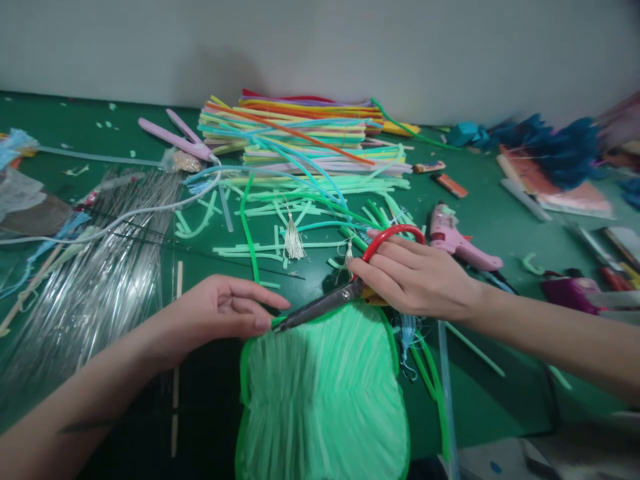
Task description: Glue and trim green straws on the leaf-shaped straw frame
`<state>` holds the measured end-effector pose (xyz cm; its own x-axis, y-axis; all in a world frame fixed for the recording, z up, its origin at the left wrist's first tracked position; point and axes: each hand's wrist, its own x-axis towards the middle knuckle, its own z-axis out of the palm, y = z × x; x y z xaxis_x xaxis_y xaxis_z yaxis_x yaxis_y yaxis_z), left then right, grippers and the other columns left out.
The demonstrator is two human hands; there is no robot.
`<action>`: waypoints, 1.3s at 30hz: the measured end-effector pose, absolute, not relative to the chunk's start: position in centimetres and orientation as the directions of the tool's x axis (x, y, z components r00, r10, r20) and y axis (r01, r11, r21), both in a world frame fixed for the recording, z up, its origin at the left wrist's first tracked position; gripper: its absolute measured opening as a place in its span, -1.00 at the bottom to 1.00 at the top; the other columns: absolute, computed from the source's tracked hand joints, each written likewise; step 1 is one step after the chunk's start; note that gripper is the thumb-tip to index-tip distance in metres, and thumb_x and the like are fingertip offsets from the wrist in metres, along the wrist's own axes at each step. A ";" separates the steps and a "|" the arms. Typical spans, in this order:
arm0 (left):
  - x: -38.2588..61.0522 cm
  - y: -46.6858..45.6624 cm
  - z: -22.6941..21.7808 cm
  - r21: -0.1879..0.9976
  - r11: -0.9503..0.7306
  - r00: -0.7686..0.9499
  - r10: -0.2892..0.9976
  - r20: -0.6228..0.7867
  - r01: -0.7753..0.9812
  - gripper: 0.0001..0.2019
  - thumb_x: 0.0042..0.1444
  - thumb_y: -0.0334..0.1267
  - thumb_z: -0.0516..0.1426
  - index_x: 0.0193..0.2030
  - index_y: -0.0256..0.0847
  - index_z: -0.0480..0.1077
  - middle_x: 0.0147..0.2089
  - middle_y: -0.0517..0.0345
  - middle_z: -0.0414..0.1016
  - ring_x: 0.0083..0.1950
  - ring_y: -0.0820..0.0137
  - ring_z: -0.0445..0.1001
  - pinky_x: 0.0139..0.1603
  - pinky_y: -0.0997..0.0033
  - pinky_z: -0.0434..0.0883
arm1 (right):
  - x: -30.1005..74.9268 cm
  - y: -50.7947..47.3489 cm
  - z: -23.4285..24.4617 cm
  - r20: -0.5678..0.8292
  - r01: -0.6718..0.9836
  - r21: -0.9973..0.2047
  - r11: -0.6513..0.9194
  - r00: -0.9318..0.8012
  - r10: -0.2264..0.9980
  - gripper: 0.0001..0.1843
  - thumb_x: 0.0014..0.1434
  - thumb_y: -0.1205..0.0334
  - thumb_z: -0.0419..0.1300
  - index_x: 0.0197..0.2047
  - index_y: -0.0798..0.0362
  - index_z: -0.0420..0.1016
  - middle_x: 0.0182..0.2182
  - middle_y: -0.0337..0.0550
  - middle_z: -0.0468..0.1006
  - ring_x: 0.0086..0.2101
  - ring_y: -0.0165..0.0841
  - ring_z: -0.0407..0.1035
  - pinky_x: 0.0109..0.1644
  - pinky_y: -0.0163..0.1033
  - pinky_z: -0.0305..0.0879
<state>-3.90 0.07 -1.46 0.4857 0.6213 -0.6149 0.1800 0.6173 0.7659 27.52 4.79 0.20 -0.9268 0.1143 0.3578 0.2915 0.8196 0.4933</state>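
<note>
A pale green panel of pipe cleaners [350, 380], laid side by side and bordered in darker green, is at the bottom centre. My left hand [235, 310] is at its top left corner, thumb on the edge and index finger stretched over it. My right hand [415, 273] grips scissors [325, 303] with a red handle loop. Their dark blades point left along the panel's top edge, tips close to my left thumb. The blades look nearly closed, and whether anything is between them cannot be seen. Behind the scissors lies a small cream tassel [294, 239].
Bundles of coloured pipe cleaners [300, 133] lie at the back, with cut green pieces in front. A pink glue gun [463, 243] is at the right, lilac pliers-like tool [177, 137] at back left. Clear shiny strips [105, 267] cover the left. A wooden stick [176, 373] lies nearby.
</note>
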 end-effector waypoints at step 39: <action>-3.7 -0.1 -1.3 0.749 0.640 0.482 0.609 -0.630 0.170 -0.70 -0.04 -0.12 0.44 -0.12 -0.05 0.68 -0.43 0.28 0.59 -0.45 0.62 0.41 -0.42 0.75 0.28 | 26.9 6.5 1.3 0.304 0.068 0.514 0.855 -0.947 -0.107 -0.87 0.36 0.40 0.17 -0.25 0.20 0.52 -0.60 -0.33 0.41 -0.54 -0.45 0.27 -0.41 -0.26 0.23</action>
